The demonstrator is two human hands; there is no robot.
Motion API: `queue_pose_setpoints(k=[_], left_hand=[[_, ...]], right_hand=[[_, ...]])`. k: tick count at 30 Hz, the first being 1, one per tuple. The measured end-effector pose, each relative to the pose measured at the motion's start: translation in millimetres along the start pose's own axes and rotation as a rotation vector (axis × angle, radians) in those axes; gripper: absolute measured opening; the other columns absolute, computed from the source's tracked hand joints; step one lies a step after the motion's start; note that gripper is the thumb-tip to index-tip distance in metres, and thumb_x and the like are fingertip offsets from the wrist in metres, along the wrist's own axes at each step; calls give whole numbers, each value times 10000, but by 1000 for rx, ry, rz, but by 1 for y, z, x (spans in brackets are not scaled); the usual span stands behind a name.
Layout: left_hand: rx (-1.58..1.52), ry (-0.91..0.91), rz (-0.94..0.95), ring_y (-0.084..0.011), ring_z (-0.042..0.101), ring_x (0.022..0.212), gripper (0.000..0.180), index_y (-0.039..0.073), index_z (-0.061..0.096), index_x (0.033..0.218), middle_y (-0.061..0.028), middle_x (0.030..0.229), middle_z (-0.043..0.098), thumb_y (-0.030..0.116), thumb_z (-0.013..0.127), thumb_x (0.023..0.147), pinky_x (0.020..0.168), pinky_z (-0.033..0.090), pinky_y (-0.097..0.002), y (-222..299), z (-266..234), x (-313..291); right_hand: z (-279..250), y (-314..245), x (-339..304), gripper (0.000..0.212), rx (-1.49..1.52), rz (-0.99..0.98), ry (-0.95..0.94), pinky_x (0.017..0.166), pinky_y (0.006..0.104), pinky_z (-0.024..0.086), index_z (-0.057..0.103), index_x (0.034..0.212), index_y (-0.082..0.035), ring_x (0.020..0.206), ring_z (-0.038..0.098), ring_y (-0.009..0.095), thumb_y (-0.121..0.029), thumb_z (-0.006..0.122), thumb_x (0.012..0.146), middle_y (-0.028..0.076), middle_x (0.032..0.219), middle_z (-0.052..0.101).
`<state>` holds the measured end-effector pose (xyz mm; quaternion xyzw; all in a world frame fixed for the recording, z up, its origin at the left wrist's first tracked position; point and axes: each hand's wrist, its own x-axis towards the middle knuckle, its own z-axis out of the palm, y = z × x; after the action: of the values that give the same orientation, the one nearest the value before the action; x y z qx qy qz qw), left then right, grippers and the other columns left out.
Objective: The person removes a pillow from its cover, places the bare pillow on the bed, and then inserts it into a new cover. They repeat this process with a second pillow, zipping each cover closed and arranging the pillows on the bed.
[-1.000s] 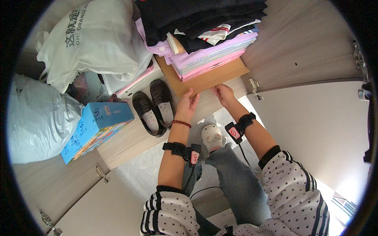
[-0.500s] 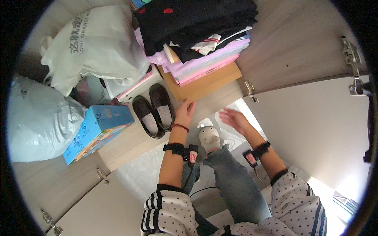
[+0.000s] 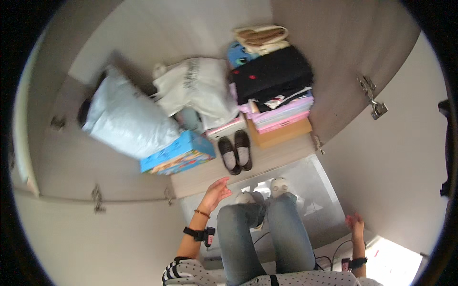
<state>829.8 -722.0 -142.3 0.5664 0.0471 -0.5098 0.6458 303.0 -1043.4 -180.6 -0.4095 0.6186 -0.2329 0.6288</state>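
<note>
Beyond the left hand [image 3: 217,194], dark shoes [image 3: 242,151] beside brown cardboard [image 3: 282,133], right hand [image 3: 355,225] well apart, both hands loosely open

The right hand [image 3: 355,225] and the print [image 3: 192,76] on the white bag [image 3: 217,90] seem blurred.

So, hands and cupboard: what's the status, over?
Left hand empty, near dark glossy shoes. Right hand looks empty, near flat white cabinet door. Folded black clothes piled above brown cardboard box.
</note>
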Motion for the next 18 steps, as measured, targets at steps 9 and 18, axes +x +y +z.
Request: queue_pose_setpoints(k=[9, 18], left_hand=[[311, 1363, 738, -164, 512, 1101, 388, 25, 452, 1291, -69, 1233, 531, 106, 577, 932, 939, 433, -319, -106, -1, -383], [479, 2048, 964, -305, 210, 1411, 869, -53, 122, 1465, -243, 1518, 178, 339, 649, 897, 1141, 194, -414, -102, -43, -585]], right_hand=[[-166, 36, 17, 260, 301, 206, 129, 852, 335, 457, 575, 1019, -6, 1005, 510, 212, -220, 570, 871, 104, 991, 549], [-178, -36, 35, 374, 115, -488, 326, 845, 386, 475, 537, 1179, -16, 1020, 541, 269, -255, 602, 899, 160, 1143, 551]])
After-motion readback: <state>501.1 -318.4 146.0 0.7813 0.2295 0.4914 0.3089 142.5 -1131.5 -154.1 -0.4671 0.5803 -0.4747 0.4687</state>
